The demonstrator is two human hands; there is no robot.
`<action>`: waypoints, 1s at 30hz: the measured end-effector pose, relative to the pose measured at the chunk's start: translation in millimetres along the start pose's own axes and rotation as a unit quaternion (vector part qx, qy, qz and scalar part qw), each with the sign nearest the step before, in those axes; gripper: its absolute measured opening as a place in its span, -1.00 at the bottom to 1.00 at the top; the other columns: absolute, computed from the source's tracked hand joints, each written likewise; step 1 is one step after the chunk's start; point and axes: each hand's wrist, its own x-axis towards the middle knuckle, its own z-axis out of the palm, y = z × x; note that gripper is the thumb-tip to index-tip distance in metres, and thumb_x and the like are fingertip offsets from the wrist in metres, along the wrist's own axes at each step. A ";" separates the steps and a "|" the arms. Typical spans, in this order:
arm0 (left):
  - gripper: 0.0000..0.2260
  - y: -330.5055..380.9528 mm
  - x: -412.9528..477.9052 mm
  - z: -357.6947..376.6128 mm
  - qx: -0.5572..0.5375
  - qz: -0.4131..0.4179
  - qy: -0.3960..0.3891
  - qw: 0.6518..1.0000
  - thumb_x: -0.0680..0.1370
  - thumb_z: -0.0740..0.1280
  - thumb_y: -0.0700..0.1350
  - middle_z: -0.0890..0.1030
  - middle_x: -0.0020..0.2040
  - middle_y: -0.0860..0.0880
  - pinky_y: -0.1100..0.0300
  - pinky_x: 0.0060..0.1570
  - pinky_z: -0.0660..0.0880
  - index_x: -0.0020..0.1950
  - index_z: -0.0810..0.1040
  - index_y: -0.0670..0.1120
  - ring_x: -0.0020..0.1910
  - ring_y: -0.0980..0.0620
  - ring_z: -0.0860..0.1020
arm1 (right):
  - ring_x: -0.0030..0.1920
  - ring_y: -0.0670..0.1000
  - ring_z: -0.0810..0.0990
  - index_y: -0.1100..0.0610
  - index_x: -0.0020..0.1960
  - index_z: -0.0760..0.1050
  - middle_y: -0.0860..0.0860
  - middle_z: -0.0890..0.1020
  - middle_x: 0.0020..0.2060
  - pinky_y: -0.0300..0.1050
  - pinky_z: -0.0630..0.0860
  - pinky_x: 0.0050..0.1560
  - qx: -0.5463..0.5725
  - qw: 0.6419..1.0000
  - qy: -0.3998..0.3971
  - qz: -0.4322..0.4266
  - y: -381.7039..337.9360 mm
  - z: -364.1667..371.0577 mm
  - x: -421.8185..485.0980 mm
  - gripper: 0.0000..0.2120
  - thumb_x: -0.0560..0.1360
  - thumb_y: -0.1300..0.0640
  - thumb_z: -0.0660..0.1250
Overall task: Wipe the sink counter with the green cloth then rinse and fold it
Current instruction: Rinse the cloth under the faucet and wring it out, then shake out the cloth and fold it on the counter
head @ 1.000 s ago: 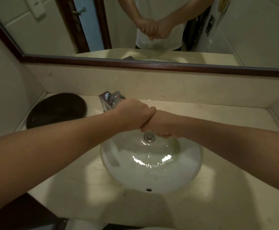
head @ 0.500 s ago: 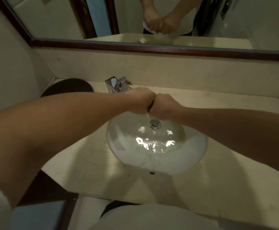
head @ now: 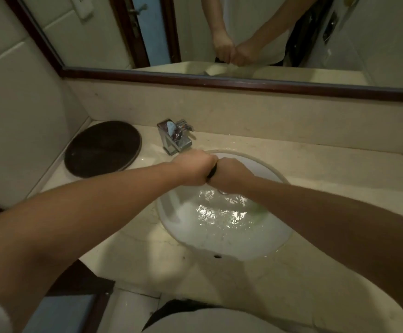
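Over sink (head: 231,247), left hand (head: 194,170), right hand (head: 230,175) clench cloth (head: 212,173).

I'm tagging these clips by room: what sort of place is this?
A bathroom, most likely: a white basin set in a pale counter, a chrome tap behind it, and a framed mirror on the wall above.

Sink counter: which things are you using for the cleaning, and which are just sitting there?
In the job: left hand, right hand, cloth twisted between them, sink holding water, tap, counter.
Just lying about: dark round tray, mirror.
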 end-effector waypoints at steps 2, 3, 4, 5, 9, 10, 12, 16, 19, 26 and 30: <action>-0.82 -5.9 -9.5 3.5 -0.024 0.000 -0.015 1.000 0.46 0.37 -0.17 0.48 -0.21 -0.01 0.14 -0.26 0.41 0.04 0.48 -0.05 -0.20 -0.08 0.50 | -0.28 0.06 0.51 0.07 -0.24 0.48 -0.05 0.48 -0.39 -0.16 0.39 -0.30 0.062 0.996 -0.051 -0.024 5.1 -3.6 -2.1 -0.82 0.44 0.01 0.39; -0.82 -10.2 -15.2 7.4 -0.055 -0.014 -0.022 0.998 0.46 0.38 -0.14 0.49 -0.20 0.02 0.15 -0.26 0.40 0.03 0.46 -0.03 -0.17 -0.07 0.53 | -0.29 0.05 0.52 0.12 -0.13 0.54 -0.01 0.53 -0.36 -0.13 0.42 -0.26 0.114 0.989 -0.086 -0.036 9.3 -7.3 -4.4 -0.79 0.44 -0.03 0.41; -0.81 -15.7 -21.7 12.6 -0.091 -0.036 -0.022 0.995 0.46 0.38 -0.12 0.50 -0.19 0.03 0.15 -0.26 0.41 0.03 0.45 -0.02 -0.14 -0.07 0.55 | -0.28 0.04 0.53 0.16 -0.02 0.55 0.02 0.56 -0.31 -0.12 0.43 -0.23 0.174 0.977 -0.122 -0.036 15.2 -10.5 -7.5 -0.73 0.46 -0.04 0.40; -0.79 -22.1 -28.4 19.0 -0.130 -0.059 -0.018 0.990 0.46 0.39 -0.10 0.52 -0.16 0.04 0.14 -0.24 0.44 0.06 0.46 -0.03 -0.11 -0.07 0.56 | -0.25 0.02 0.55 0.16 0.09 0.53 0.03 0.59 -0.24 -0.12 0.46 -0.20 0.243 0.958 -0.152 -0.017 22.2 -12.9 -12.2 -0.69 0.49 -0.06 0.38; -0.64 -41.5 -58.6 37.8 -0.303 -0.122 -0.017 0.945 0.46 0.46 0.01 0.62 0.01 -0.02 0.08 0.01 0.56 0.20 0.48 -0.03 -0.02 -0.01 0.59 | 0.12 0.13 0.62 0.12 0.27 0.50 0.12 0.62 0.18 0.07 0.54 0.15 0.554 0.796 -0.218 0.107 53.2 14.7 -20.8 -0.57 0.52 -0.12 0.33; -0.64 -43.7 -65.0 41.6 -0.340 -0.128 -0.018 0.931 0.47 0.45 0.02 0.63 0.02 -0.03 0.08 0.04 0.57 0.20 0.49 -0.02 0.00 0.00 0.60 | 0.12 0.14 0.61 0.14 0.27 0.50 0.13 0.59 0.23 0.03 0.52 0.14 0.545 0.803 -0.200 0.134 51.9 28.0 -21.7 -0.56 0.52 -0.13 0.33; -0.67 -44.5 -74.0 46.2 -0.392 -0.135 -0.019 0.910 0.49 0.44 0.01 0.63 0.04 -0.04 0.10 0.06 0.57 0.20 0.50 -0.03 0.02 0.00 0.61 | 0.16 0.12 0.58 0.14 0.30 0.50 0.09 0.54 0.28 -0.08 0.46 0.11 0.444 0.872 -0.108 0.175 37.5 49.9 -26.4 -0.56 0.53 -0.11 0.34; -0.69 -45.7 -84.9 44.2 -0.479 -0.124 -0.005 0.869 0.50 0.44 -0.14 0.64 0.05 -0.09 0.19 -0.02 0.58 0.23 0.51 -0.08 -0.01 0.02 0.62 | 0.18 0.15 0.59 0.07 0.34 0.45 0.09 0.56 0.24 0.13 0.53 0.22 0.624 0.770 -0.071 0.113 7.4 47.4 -17.8 -0.60 0.55 -0.04 0.33; -0.66 -54.9 -90.7 37.7 -0.539 -0.111 0.003 0.835 0.49 0.42 -0.23 0.63 0.00 -0.03 0.30 -0.21 0.54 0.24 0.50 -0.06 -0.11 0.10 0.61 | 0.11 0.14 0.64 0.11 0.27 0.49 0.10 0.65 0.12 0.11 0.58 0.17 0.571 0.821 -0.019 0.004 -20.9 28.3 -5.6 -0.74 0.60 0.12 0.27; -0.70 -105.0 -111.6 26.1 -0.760 -0.087 0.059 0.642 0.50 0.32 0.02 0.65 0.04 -0.10 0.14 0.05 0.54 0.14 0.54 -0.12 0.07 -0.05 0.63 | -0.05 0.07 0.67 0.12 0.01 0.56 0.11 0.68 -0.07 -0.05 0.65 -0.03 0.571 0.817 0.074 -0.034 -103.4 -10.5 17.1 -0.85 0.62 0.16 0.21; -0.89 -141.5 -122.7 7.3 -0.798 -0.076 0.089 0.592 0.60 0.25 -0.16 0.62 -0.08 -0.12 0.12 -0.01 0.56 -0.02 0.58 -0.13 -0.04 -0.06 0.61 | -0.13 -0.06 0.65 0.13 -0.02 0.53 0.03 0.65 -0.15 -0.15 0.61 -0.05 0.605 0.789 0.101 -0.037 -144.0 -33.1 23.5 -0.79 0.65 0.14 0.13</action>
